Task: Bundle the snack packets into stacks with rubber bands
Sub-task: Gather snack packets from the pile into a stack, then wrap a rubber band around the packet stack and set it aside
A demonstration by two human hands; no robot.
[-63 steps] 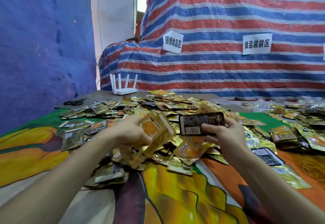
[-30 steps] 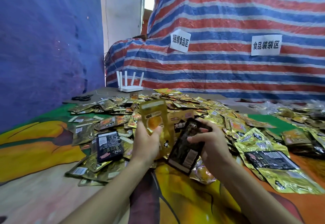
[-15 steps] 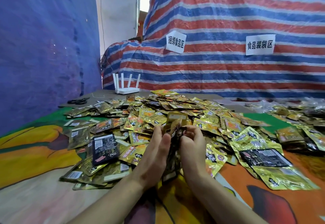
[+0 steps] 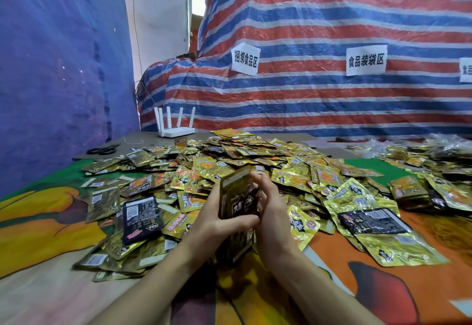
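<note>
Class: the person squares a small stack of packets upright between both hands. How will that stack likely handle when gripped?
The stack of packets probably slides apart easily: the wrappers look glossy. It likely feels light and floppy, being thin pouches. Both the left hand and right hand press its sides, suggesting it needs support.

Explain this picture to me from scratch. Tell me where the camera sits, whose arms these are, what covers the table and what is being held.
The single view comes from a camera worn on a person's head, looking forward and down, so both bare arms reach in from the bottom edge. The left hand and right hand press between them a small upright stack of snack packets, dark-fronted. No rubber band shows on it. Beyond lies a big loose pile of gold packets on a colourful printed cloth. A black packet lies to the left. At the back stand a white router, scissors and a striped tarp with paper signs.
</note>
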